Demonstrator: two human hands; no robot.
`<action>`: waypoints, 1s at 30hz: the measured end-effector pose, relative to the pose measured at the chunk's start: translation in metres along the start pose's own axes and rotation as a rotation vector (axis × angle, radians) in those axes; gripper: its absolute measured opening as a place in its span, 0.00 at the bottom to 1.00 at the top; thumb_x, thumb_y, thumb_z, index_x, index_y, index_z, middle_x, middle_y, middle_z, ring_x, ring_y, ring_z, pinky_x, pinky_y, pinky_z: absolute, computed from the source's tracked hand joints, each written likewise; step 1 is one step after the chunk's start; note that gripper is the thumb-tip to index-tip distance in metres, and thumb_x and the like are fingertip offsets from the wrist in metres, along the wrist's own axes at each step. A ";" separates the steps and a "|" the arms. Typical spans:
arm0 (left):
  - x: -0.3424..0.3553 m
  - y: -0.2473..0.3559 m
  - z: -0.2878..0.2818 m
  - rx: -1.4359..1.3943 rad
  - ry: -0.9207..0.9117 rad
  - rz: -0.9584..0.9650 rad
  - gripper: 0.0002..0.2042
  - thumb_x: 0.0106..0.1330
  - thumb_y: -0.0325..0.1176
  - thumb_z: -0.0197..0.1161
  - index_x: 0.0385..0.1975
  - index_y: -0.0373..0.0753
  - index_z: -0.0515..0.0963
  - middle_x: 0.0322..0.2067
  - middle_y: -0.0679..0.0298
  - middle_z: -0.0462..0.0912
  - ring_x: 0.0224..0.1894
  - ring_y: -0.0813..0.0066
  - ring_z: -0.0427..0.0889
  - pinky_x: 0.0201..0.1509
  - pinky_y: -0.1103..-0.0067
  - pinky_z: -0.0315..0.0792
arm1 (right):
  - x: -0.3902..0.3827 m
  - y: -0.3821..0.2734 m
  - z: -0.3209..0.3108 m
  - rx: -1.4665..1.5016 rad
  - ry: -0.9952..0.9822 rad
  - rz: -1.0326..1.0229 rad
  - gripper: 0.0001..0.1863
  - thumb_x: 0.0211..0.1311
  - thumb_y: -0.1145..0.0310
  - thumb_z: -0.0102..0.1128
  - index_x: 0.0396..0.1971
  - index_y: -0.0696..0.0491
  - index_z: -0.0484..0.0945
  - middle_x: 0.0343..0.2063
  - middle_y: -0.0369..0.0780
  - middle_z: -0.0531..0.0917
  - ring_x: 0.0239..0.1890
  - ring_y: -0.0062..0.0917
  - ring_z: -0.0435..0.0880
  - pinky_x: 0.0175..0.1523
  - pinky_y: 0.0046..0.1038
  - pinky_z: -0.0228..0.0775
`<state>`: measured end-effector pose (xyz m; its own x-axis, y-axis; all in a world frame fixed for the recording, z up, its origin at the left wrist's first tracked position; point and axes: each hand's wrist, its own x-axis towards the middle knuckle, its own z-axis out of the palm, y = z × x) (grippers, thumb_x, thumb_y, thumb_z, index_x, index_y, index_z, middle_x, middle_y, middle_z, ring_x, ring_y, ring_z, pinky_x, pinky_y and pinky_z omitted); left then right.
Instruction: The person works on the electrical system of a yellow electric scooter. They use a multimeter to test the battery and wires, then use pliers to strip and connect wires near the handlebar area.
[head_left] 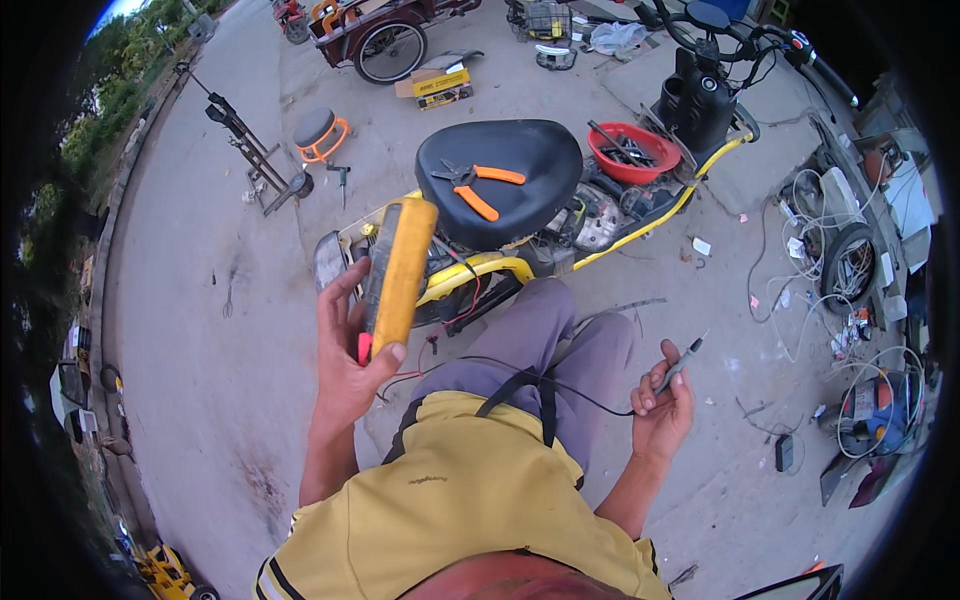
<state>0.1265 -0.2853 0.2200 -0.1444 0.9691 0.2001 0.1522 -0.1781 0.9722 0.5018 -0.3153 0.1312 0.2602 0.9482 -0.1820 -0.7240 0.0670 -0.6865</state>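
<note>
My left hand (pixel 350 350) is closed around a multimeter (pixel 405 270) in a yellow case, held up on edge so that its face is turned away from view. A red plug shows at its lower end. Between the fingers of my right hand (pixel 664 405) is a test probe (pixel 682 364) with a dark grip, its thin tip pointing up and right. A black lead (pixel 590 402) runs from the probe across my lap towards the meter. Beyond my knees stands an electric scooter with a yellow frame (pixel 640 232). Orange-handled pliers (pixel 480 187) lie on its black seat (pixel 540 150).
A red bowl (pixel 660 152) of tools rests on the scooter's footboard. An orange-legged stool (pixel 316 130), a screwdriver (pixel 343 185) and a metal stand (pixel 250 150) are at the left. Behind sits a yellow box (pixel 442 90). Tangled cables and a tyre (pixel 850 262) litter the right.
</note>
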 end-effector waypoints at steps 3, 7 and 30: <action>0.038 0.017 0.058 -0.143 -0.190 -0.009 0.46 0.55 0.33 0.76 0.73 0.35 0.55 0.71 0.49 0.59 0.65 0.60 0.74 0.66 0.65 0.72 | 0.011 -0.028 -0.024 0.050 0.081 -0.146 0.25 0.78 0.68 0.51 0.69 0.63 0.65 0.33 0.35 0.75 0.24 0.14 0.68 0.24 0.18 0.57; 0.122 -0.007 0.132 0.182 -0.138 0.064 0.42 0.57 0.33 0.74 0.71 0.35 0.57 0.69 0.51 0.62 0.67 0.59 0.71 0.70 0.66 0.66 | 0.030 -0.061 -0.056 -0.102 0.321 -0.476 0.20 0.78 0.69 0.56 0.66 0.54 0.69 0.36 0.37 0.77 0.25 0.13 0.68 0.25 0.16 0.58; 0.259 -0.083 0.263 0.870 0.317 -0.323 0.48 0.63 0.41 0.75 0.72 0.23 0.49 0.72 0.24 0.44 0.75 0.25 0.51 0.77 0.54 0.58 | 0.160 -0.334 -0.026 -0.681 0.373 -0.617 0.30 0.79 0.56 0.56 0.68 0.61 0.64 0.44 0.38 0.75 0.44 0.26 0.71 0.48 0.31 0.64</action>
<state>0.3340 0.0254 0.1592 -0.5426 0.8354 0.0876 0.7083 0.3990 0.5824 0.8022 -0.1940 0.3133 0.7374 0.6406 0.2142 0.0975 0.2128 -0.9722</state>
